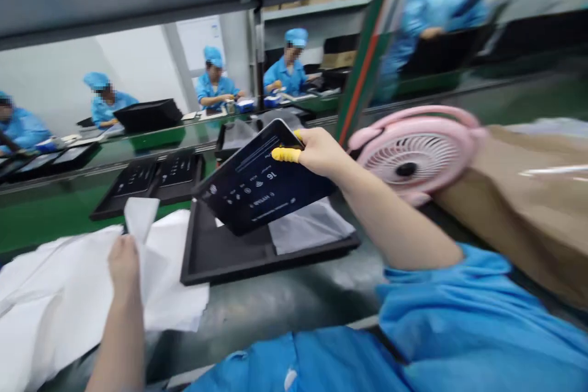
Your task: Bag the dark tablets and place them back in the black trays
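Observation:
Yellow finger covers mark my right hand (316,150), which grips a dark tablet (248,190) by its upper right edge. The tablet is tilted above a black tray (225,260), and its face carries white print and small icons. Inside the tray's right part lies a whitish translucent sleeve (312,226). To the left, my left hand (124,257) is closed on a thin white sleeve (141,217) that stands up from its fingers. Beneath it spreads a pile of white sleeves (82,282). The left fingertips are partly hidden.
A pink fan (413,150) stands to the right, beside a brown cardboard box (514,196). Behind the pile, another black tray (147,187) holds two tablets on the green conveyor (55,208). A green post (361,73) rises behind. Several co-workers in blue sit across the line.

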A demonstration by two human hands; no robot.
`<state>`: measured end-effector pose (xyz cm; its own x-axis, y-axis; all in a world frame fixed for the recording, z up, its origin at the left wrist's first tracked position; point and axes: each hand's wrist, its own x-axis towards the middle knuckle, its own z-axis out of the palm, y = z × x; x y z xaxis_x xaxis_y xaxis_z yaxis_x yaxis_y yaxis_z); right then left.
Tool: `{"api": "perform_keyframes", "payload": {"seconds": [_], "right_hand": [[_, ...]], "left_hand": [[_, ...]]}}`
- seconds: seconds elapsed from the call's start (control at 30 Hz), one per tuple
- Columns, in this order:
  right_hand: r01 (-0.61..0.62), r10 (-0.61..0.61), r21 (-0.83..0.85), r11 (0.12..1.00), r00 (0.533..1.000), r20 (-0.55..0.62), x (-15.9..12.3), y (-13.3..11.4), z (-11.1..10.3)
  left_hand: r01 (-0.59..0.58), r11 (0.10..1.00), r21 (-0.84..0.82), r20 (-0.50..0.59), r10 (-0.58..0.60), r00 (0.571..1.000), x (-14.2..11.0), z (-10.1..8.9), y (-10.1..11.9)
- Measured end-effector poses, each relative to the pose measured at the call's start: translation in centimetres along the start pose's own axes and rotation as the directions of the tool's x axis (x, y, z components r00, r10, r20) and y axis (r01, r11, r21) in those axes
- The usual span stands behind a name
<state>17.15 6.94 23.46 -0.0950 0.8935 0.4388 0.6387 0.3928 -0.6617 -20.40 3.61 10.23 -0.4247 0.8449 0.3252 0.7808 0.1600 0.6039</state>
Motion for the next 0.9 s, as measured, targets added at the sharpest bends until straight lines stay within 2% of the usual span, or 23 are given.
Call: {"api": "perform_keyframes", "payload": {"seconds": [0.03, 0.07, 0.1, 0.13, 0.17, 0.2, 0.27, 0.37, 0.4, 0.43, 0.53, 0.6, 0.8, 0.9], "right_hand": [[-0.04, 0.052, 0.122, 0.992, 0.993, -0.104, -1.7, 1.2, -0.9], [-0.066, 0.113, 0.23, 0.971, 0.973, -0.199, -3.4, 2.4, -1.5], [-0.081, 0.176, 0.322, 0.943, 0.944, -0.278, -5.2, 3.4, -1.8], [-0.09, 0.237, 0.398, 0.913, 0.912, -0.336, -6.8, 4.3, -1.9], [-0.096, 0.289, 0.459, 0.883, 0.883, -0.37, -8.4, 5.0, -1.8], [-0.1, 0.329, 0.508, 0.855, 0.862, -0.385, -9.8, 5.6, -1.6], [-0.113, 0.387, 0.584, 0.804, 0.845, -0.369, -12.1, 6.2, -1.1], [-0.155, 0.451, 0.647, 0.747, 0.833, -0.321, -14.1, 6.4, -0.6], [-0.162, 0.467, 0.657, 0.737, 0.824, -0.321, -14.5, 6.4, -0.5], [-0.164, 0.48, 0.663, 0.731, 0.813, -0.329, -14.8, 6.5, -0.4], [-0.148, 0.516, 0.683, 0.715, 0.771, -0.374, -15.1, 6.9, 0.0], [-0.125, 0.53, 0.708, 0.695, 0.754, -0.387, -15.2, 7.3, 0.4], [-0.029, 0.474, 0.721, 0.692, 0.772, -0.424, -15.6, 7.4, 1.3], [0.004, 0.457, 0.72, 0.694, 0.77, -0.444, -15.7, 7.1, 1.3]], "left_hand": [[0.011, 1.0, -0.019, 0.007, -0.011, 1.0, -1.3, 0.0, 0.9], [0.026, 0.999, -0.029, 0.063, -0.024, 0.998, -2.9, 0.4, 1.8], [0.021, 0.999, -0.034, 0.172, -0.014, 0.985, -4.9, 1.3, 2.6], [-0.04, 0.997, -0.06, 0.286, 0.056, 0.957, -7.1, 2.5, 3.3], [-0.115, 0.991, -0.07, 0.391, 0.133, 0.911, -9.3, 3.9, 4.0], [-0.165, 0.985, -0.051, 0.488, 0.169, 0.856, -11.3, 5.4, 4.5], [-0.295, 0.955, -0.04, 0.562, 0.265, 0.784, -14.5, 7.9, 5.4], [-0.455, 0.889, -0.056, 0.669, 0.371, 0.643, -16.3, 9.7, 6.2], [-0.484, 0.874, -0.04, 0.693, 0.373, 0.617, -16.5, 9.9, 6.4], [-0.499, 0.867, -0.003, 0.702, 0.357, 0.616, -16.6, 10.0, 6.7], [-0.501, 0.857, 0.119, 0.68, 0.297, 0.67, -17.0, 10.1, 7.1], [-0.512, 0.844, 0.16, 0.662, 0.293, 0.69, -17.4, 10.3, 7.4], [-0.601, 0.75, 0.276, 0.633, 0.329, 0.701, -18.3, 10.5, 8.2], [-0.614, 0.737, 0.284, 0.631, 0.339, 0.698, -18.2, 10.7, 8.1]]}}
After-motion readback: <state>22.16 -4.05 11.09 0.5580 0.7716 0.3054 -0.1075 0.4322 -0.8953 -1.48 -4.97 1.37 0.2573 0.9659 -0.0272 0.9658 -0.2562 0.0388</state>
